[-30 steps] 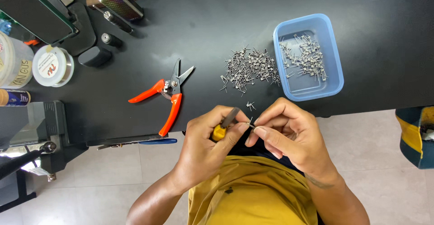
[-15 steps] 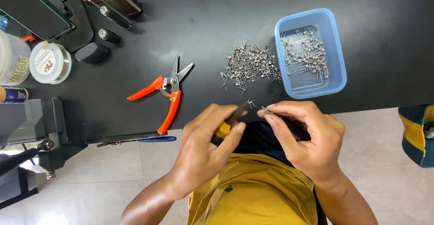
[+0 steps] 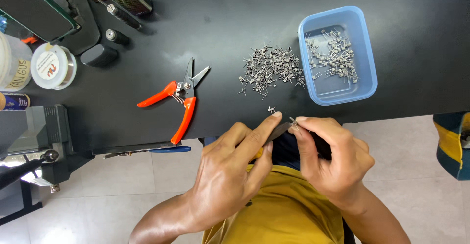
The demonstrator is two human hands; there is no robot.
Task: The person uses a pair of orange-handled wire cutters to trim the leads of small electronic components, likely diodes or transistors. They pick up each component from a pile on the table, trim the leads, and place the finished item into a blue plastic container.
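Item one: your left hand (image 3: 230,175), at the near edge of the black table (image 3: 235,23), fingers curled shut around a slim tool with a yellow handle and dark shaft (image 3: 270,137), forefinger stretched along it.

Item two: your right hand (image 3: 333,158), just right of the left, thumb and forefinger pinched on a tiny silver wire coil (image 3: 293,122) that touches the tool's tip; other fingers folded loosely.

Item three: a single small wire coil (image 3: 271,109), on the table just beyond your fingertips.

Item four: a loose heap of silver wire coils (image 3: 270,71), farther out, centre.

Item five: a shallow blue plastic tray (image 3: 367,62), touching the heap's right side, more coils inside.

Item six: orange-handled metal snips (image 3: 178,97), lying left of the heap, handles spread.

Item seven: a round white wire spool (image 3: 53,66), far left.
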